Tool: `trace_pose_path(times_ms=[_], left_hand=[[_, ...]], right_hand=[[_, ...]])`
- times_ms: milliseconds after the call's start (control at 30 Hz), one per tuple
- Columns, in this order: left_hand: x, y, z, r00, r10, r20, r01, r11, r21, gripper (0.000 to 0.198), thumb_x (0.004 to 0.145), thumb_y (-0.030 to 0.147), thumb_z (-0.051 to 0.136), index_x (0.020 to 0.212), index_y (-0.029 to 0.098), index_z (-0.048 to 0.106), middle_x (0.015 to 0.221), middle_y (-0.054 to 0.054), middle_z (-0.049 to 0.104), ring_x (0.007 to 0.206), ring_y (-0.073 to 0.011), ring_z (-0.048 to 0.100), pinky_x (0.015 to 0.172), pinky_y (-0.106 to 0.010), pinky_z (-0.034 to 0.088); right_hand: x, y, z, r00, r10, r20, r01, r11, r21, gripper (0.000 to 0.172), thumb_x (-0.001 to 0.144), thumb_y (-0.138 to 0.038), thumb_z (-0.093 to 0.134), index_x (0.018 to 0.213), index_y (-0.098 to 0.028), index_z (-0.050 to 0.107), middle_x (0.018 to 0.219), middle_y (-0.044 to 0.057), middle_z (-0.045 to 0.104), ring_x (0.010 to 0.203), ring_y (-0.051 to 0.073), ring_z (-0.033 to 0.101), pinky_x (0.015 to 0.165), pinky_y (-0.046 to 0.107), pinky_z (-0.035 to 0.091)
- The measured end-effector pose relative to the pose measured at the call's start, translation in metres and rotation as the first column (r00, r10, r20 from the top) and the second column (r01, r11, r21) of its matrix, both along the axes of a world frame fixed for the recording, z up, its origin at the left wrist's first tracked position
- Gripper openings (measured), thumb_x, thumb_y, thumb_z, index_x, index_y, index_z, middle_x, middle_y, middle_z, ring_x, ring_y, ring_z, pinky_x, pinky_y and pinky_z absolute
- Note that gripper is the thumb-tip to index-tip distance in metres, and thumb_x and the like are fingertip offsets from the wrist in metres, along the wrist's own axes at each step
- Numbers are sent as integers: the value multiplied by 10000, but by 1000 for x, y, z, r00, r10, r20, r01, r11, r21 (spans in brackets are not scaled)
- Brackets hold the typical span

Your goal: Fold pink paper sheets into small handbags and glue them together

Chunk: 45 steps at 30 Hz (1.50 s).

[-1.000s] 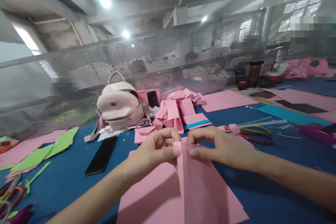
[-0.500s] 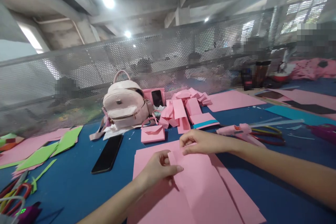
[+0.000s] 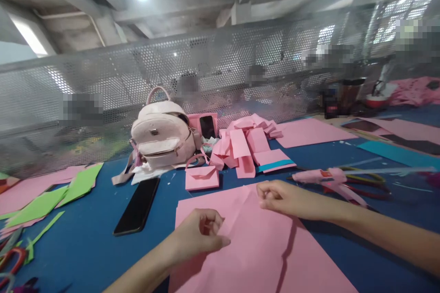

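Observation:
A pink paper sheet (image 3: 254, 238) lies over other pink paper in front of me, with a faint crease or raised fold running between my hands. My left hand (image 3: 202, 233) is at the left of this fold, fingers curled and thumb laid along the paper, gripping its edge. At the far right of the sheet, my right hand (image 3: 275, 196) pinches the paper between thumb and curled fingers. Just beyond the sheet stands a small pink paper handbag (image 3: 202, 178) with a handle and a flap.
A black phone (image 3: 137, 206) lies at left, near green paper pieces (image 3: 82, 183) and red-handled scissors (image 3: 13, 258). A pale backpack (image 3: 161, 135) stands behind. Pink folded pieces (image 3: 242, 142) are heaped at the back. A pink glue gun (image 3: 326, 178) rests beyond my right forearm.
My hands have moved apart: the right one to the right, the left one slightly left and down. The narrow folded flap between them has opened out flatter. The view has shifted slightly.

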<state>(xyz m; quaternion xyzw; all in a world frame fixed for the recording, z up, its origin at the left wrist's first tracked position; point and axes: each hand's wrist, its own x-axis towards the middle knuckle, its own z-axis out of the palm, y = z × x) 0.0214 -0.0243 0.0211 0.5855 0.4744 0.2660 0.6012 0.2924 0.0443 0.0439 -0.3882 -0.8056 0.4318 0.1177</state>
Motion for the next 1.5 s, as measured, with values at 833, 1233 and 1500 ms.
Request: trace_pose_path(times_ms=[833, 1233, 1500], left_hand=[[8, -17, -10, 897, 168, -409, 12, 916, 402, 143, 719, 101, 663, 800, 191, 739, 763, 4, 665, 710, -152, 571, 693, -264, 397], [5, -29, -23, 891, 146, -430, 194, 734, 651, 338, 859, 57, 591, 991, 315, 765, 815, -9, 632, 800, -170, 578, 704, -279, 441], [5, -27, -31, 748, 421, -513, 523, 102, 846, 240, 914, 107, 496, 960, 196, 715, 819, -24, 685, 729, -167, 579, 726, -332, 456]], right_hand=[[-23, -24, -14, 968, 88, 237, -205, 820, 534, 72, 877, -131, 603, 876, -188, 647, 912, 15, 666, 877, 188, 609, 778, 288, 410], [-21, -32, -46, 968, 245, 62, -222, 708, 670, 175, 921, -73, 561, 941, -199, 680, 879, 24, 638, 853, 176, 540, 769, 296, 412], [-19, -33, -52, 940, 317, 126, -284, 522, 804, 206, 993, -177, 493, 1107, -192, 663, 937, 40, 670, 880, 188, 527, 790, 335, 404]])
